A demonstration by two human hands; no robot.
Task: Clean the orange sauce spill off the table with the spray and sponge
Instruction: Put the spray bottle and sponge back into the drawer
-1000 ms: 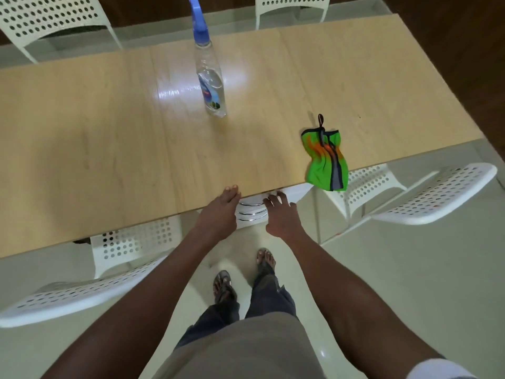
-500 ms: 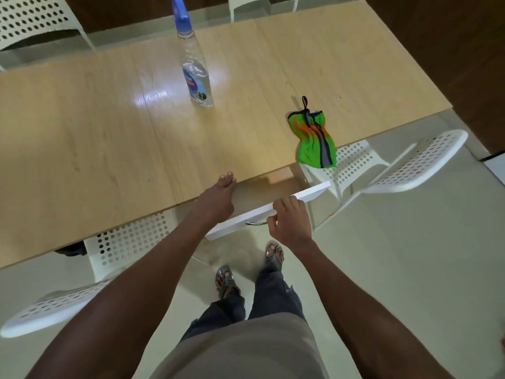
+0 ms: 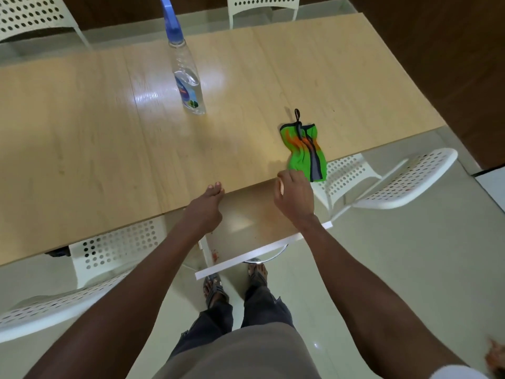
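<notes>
A clear spray bottle (image 3: 188,83) with a blue trigger stands upright on the wooden table (image 3: 82,160). A green cloth (image 3: 304,151) with orange stains lies at the table's front edge and partly hangs over it. A drawer (image 3: 254,214) with a white front sticks out from under the table, and orange-red spots (image 3: 214,255) mark its left inner wall. My left hand (image 3: 205,209) rests on the table edge with straight fingers. My right hand (image 3: 293,195) hovers over the drawer by the table edge, just left of the cloth, with fingers loosely curled and nothing seen in it.
White perforated chairs stand at the right (image 3: 404,181), the left (image 3: 114,247) and beyond the table (image 3: 262,4). My legs and sandalled feet (image 3: 235,283) stand on the pale tiled floor right behind the drawer front.
The drawer has slid further out toward me. My right hand has let go of the drawer front and moved up to the table edge near the cloth. My left hand stays put.
</notes>
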